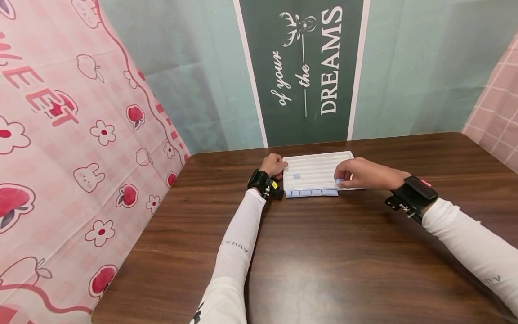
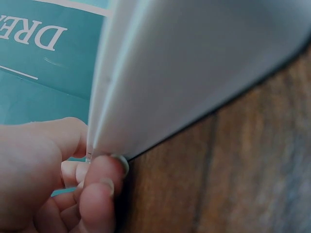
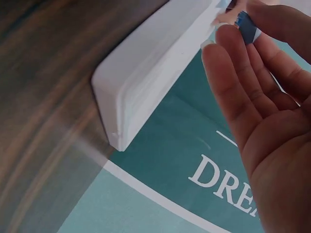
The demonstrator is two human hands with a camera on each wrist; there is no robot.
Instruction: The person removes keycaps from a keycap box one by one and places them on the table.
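Observation:
A white board with horizontal ridges (image 1: 315, 165) stands at the back of the table. On its left side my left hand (image 1: 273, 165) grips the edge; in the left wrist view the thumb and fingers pinch the corner of the board's side (image 2: 146, 82). My right hand (image 1: 366, 173) is over the right part of the board and pinches a small blue tile (image 3: 248, 28) between thumb and fingers. One more blue tile (image 1: 296, 176) sits on a ridge at the left of the board. Several blue tiles (image 1: 304, 193) form a row along the board's front edge.
The brown wooden table (image 1: 315, 265) extends in front of the board. A green wall cloth with lettering (image 1: 307, 72) hangs close behind it. A pink patterned cloth (image 1: 81, 171) borders the table on the left, and pink tiling (image 1: 495, 103) is at the right.

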